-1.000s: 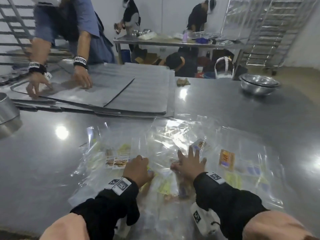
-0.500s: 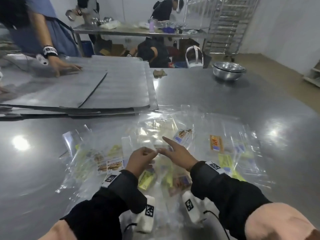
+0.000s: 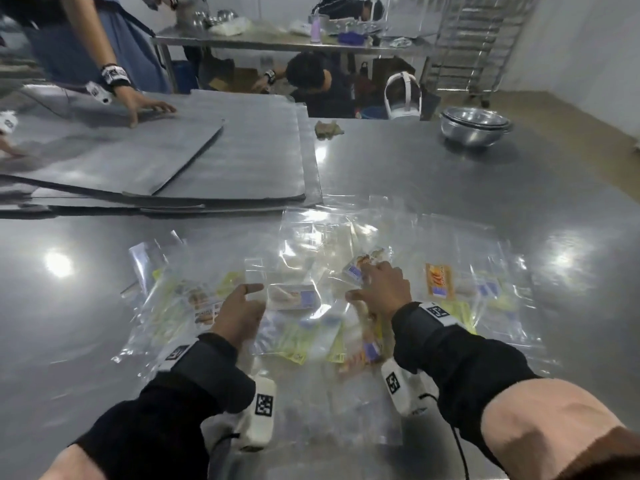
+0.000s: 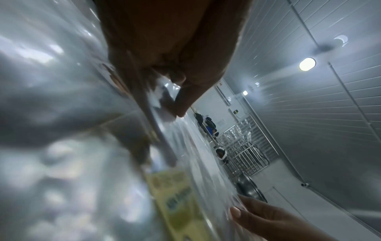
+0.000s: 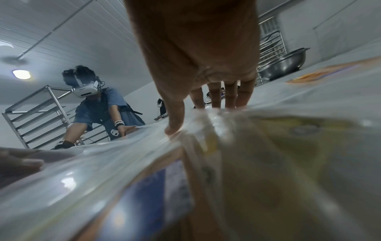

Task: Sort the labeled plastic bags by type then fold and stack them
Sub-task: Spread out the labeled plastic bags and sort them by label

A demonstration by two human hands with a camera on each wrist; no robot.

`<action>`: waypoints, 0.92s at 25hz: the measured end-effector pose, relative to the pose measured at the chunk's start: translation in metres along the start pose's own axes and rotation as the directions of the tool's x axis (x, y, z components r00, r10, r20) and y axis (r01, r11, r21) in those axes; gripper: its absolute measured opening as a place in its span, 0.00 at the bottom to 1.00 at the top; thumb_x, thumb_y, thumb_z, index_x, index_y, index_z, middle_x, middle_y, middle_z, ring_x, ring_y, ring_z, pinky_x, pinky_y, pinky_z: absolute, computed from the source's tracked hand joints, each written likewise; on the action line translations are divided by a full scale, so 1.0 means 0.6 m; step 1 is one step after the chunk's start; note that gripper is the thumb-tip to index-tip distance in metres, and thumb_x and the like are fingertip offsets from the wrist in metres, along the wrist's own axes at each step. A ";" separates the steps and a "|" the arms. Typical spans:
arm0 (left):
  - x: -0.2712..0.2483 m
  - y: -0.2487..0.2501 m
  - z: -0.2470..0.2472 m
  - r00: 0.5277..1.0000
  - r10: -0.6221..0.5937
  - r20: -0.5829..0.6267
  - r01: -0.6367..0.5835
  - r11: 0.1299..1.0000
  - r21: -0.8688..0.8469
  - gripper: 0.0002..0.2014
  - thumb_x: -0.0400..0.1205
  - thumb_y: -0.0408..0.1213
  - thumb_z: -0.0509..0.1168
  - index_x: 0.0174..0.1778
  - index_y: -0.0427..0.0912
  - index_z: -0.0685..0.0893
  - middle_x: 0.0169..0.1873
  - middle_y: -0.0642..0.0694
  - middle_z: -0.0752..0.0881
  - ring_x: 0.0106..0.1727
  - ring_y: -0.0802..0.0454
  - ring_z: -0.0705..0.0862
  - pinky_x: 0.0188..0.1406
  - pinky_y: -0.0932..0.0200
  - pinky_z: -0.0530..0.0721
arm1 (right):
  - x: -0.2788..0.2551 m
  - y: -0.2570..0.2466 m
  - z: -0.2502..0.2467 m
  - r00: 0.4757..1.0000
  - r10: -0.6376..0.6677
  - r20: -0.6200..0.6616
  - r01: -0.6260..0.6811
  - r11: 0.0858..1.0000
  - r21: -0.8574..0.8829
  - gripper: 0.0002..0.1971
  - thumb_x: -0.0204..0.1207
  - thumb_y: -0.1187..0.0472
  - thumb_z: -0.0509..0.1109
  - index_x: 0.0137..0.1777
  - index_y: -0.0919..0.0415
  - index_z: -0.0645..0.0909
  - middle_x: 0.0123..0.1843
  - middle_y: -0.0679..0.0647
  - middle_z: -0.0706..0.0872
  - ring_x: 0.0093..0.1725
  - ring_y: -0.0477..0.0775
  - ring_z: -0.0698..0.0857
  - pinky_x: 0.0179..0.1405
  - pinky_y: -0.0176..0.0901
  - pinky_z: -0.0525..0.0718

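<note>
Clear plastic bags (image 3: 311, 244) bear yellow, orange and blue labels on the grey steel table (image 3: 450, 188).

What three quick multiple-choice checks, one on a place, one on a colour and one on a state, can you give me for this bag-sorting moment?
1. Where do the stacked metal bowls stand?
A. Far right of the steel table
B. Under the right hand
C. On the grey sheets

2. What colour is the label just right of the right hand?
A. Green
B. Orange
C. Black

3. How does the right hand lie on the plastic bags?
A. Fist held above them
B. Straight fingers pressing down on them
C. Off the table

Key: 1 A, the head view shows the bowls at the table's far right, apart from the bags. 2 B, the label is orange with a small blue patch. 3 B, the right wrist view shows the thumb and fingers extended onto the plastic.
</note>
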State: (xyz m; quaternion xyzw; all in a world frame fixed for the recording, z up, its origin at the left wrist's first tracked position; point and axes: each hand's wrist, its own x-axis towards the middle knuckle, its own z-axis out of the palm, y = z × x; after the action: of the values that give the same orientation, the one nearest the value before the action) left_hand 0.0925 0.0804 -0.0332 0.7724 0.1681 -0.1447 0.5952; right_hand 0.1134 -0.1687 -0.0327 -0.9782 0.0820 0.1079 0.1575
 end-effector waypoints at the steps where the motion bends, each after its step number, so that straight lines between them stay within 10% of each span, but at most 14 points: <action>1: -0.001 -0.002 -0.004 1.000 -0.008 -0.001 0.008 1.000 -0.009 0.20 0.78 0.25 0.61 0.66 0.41 0.76 0.41 0.35 0.84 0.36 0.44 0.80 0.36 0.55 0.78 | 0.002 -0.003 -0.003 1.000 0.000 -0.010 0.000 1.000 -0.026 0.28 0.73 0.41 0.69 0.71 0.50 0.74 0.70 0.58 0.74 0.68 0.63 0.71 0.65 0.53 0.71; 5: -0.003 -0.010 -0.026 1.000 -0.024 0.003 0.024 1.000 -0.019 0.17 0.79 0.26 0.61 0.63 0.45 0.77 0.51 0.34 0.85 0.44 0.41 0.82 0.47 0.44 0.82 | 0.006 -0.015 -0.033 0.993 -0.034 -0.117 0.050 0.989 0.139 0.16 0.81 0.53 0.63 0.67 0.48 0.81 0.64 0.56 0.83 0.62 0.59 0.80 0.58 0.44 0.74; 10: -0.011 -0.011 -0.045 0.999 -0.008 0.032 0.011 0.997 -0.072 0.15 0.81 0.23 0.58 0.58 0.43 0.81 0.41 0.42 0.83 0.38 0.46 0.82 0.59 0.41 0.83 | -0.004 -0.051 -0.045 0.932 -0.302 -0.201 0.362 0.817 0.448 0.16 0.77 0.73 0.65 0.58 0.57 0.86 0.52 0.53 0.88 0.39 0.34 0.83 0.39 0.20 0.73; 13: -0.022 -0.017 -0.053 0.995 -0.052 0.085 0.071 0.971 -0.227 0.11 0.83 0.27 0.58 0.46 0.41 0.85 0.42 0.38 0.85 0.40 0.43 0.83 0.45 0.45 0.87 | -0.006 -0.051 -0.024 0.840 -0.538 -0.070 0.542 0.826 0.156 0.14 0.78 0.70 0.67 0.51 0.52 0.90 0.64 0.47 0.85 0.65 0.47 0.80 0.66 0.36 0.67; 16: -0.023 -0.028 -0.055 0.984 -0.143 0.110 0.174 0.914 -0.368 0.10 0.84 0.37 0.59 0.42 0.37 0.82 0.42 0.38 0.79 0.31 0.46 0.80 0.27 0.56 0.82 | -0.001 -0.033 -0.009 0.856 -0.514 -0.059 0.509 0.857 -0.083 0.15 0.80 0.63 0.67 0.45 0.42 0.90 0.71 0.35 0.77 0.70 0.53 0.69 0.60 0.42 0.56; 20: -0.011 -0.035 -0.059 0.984 -0.169 0.050 0.175 0.907 -0.382 0.29 0.78 0.65 0.56 0.51 0.42 0.85 0.58 0.39 0.85 0.57 0.42 0.83 0.60 0.43 0.81 | 0.005 -0.028 -0.006 0.810 -0.579 -0.095 0.586 0.792 0.170 0.16 0.76 0.74 0.67 0.40 0.54 0.92 0.67 0.46 0.82 0.61 0.57 0.77 0.51 0.31 0.66; 23: -0.022 -0.020 -0.047 0.991 -0.097 0.095 0.122 0.942 -0.312 0.20 0.79 0.47 0.67 0.62 0.38 0.82 0.66 0.36 0.81 0.68 0.38 0.78 0.53 0.52 0.83 | -0.002 -0.040 -0.011 0.846 -0.530 -0.058 0.517 0.788 0.334 0.12 0.75 0.73 0.69 0.44 0.57 0.92 0.67 0.48 0.82 0.66 0.51 0.79 0.53 0.20 0.70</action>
State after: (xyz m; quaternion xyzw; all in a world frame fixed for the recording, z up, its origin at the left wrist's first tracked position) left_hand 0.0757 0.1091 -0.0311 0.6497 0.2082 -0.1789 0.7089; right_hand 0.1180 -0.1485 -0.0192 -0.9185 -0.1779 0.0635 0.3474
